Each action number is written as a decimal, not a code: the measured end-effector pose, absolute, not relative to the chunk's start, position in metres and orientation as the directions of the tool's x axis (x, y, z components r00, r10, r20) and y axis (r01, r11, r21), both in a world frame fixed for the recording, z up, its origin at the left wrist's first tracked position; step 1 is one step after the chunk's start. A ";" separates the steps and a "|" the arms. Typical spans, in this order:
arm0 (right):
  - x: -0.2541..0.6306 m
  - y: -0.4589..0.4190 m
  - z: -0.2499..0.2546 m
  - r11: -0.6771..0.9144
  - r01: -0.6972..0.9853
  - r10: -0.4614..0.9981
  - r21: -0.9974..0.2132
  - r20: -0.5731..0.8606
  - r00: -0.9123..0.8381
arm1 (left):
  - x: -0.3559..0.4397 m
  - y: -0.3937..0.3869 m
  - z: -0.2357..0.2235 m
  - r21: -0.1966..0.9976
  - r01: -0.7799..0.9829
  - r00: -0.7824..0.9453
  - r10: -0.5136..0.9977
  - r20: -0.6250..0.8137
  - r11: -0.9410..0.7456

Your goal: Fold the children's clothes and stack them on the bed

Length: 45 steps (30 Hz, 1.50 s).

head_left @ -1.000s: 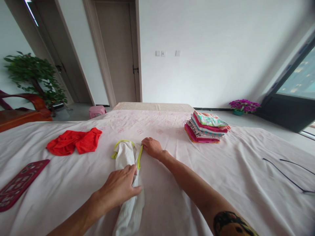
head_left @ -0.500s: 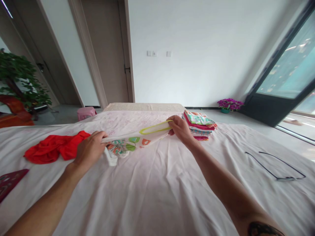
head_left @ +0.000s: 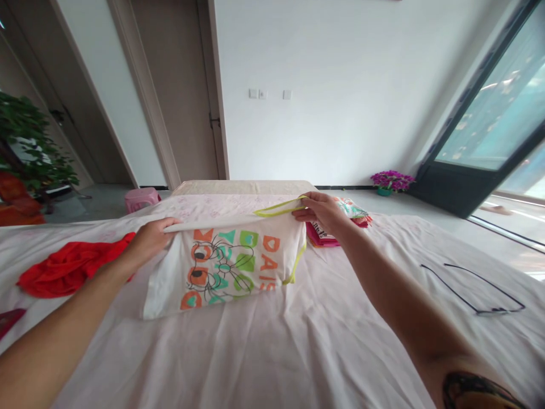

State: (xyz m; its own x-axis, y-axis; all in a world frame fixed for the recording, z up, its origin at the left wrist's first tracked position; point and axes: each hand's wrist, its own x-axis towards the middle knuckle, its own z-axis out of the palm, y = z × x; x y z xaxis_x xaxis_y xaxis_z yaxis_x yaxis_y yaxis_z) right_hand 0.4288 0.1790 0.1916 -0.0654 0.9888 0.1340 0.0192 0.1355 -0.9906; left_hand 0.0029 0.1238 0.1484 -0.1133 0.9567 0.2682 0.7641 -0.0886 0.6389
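Note:
A white top (head_left: 225,267) with orange and green letters, a cartoon face and yellow-green trim hangs stretched between my hands, its lower part reaching down to the bed. My left hand (head_left: 155,238) pinches its upper edge at the left end. At the right end, my right hand (head_left: 321,210) grips the top near the yellow-green trim. Just behind the right hand is a stack of folded clothes (head_left: 321,236), partly covered by that hand and the top. A crumpled red garment (head_left: 63,267) lies beside my left forearm, which hides part of it.
Black-framed glasses (head_left: 489,309) lie on the pale bedsheet (head_left: 255,352) at right. A dark red item (head_left: 11,321) shows at the left edge. Past the bed are a pink stool (head_left: 142,199), a green plant (head_left: 38,147) and purple flowers (head_left: 392,180).
The white top was bunched and slack; now it is spread wider with its print facing me. My hands have moved farther apart, the left one to the left. The view has shifted slightly.

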 end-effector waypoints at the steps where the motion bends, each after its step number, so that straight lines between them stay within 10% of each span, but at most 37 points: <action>1: 0.423 0.194 0.188 0.183 0.018 0.983 -0.983 0.183 -0.015 | 0.003 0.137 0.151 0.588 0.806 -0.133 0.947 0.293 -0.068; 9: 0.422 0.222 0.201 0.663 0.016 0.733 -0.748 0.654 0.187 | 0.006 0.170 0.203 0.323 0.922 -0.075 0.717 0.693 -0.215; 21: 0.452 0.170 0.030 0.050 0.401 0.990 -0.915 -0.007 -0.139 | 0.002 0.134 0.018 0.363 0.876 0.247 0.941 0.229 -0.318; 27: 0.454 0.163 0.020 0.340 0.612 0.939 -0.714 0.227 -0.258 | 0.005 0.114 0.025 0.367 0.847 0.308 0.918 0.248 -0.384; 33: 0.466 0.153 0.024 0.183 0.576 0.980 -0.797 0.103 -0.169 | -0.004 0.094 0.026 0.360 0.852 0.315 0.922 0.227 -0.380; 45: 0.468 0.138 0.030 0.497 0.752 0.862 -0.432 0.344 -0.372 | 0.002 0.067 0.041 0.344 0.877 0.300 0.942 0.150 -0.334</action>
State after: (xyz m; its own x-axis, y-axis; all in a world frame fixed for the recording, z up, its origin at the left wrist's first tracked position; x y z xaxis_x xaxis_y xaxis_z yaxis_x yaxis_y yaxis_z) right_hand 0.4677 0.1384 0.0298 -0.3721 0.8622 0.3437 0.7525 0.4970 -0.4321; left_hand 0.0019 0.0669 0.0413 0.2996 0.9422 0.1500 0.8774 -0.3339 0.3445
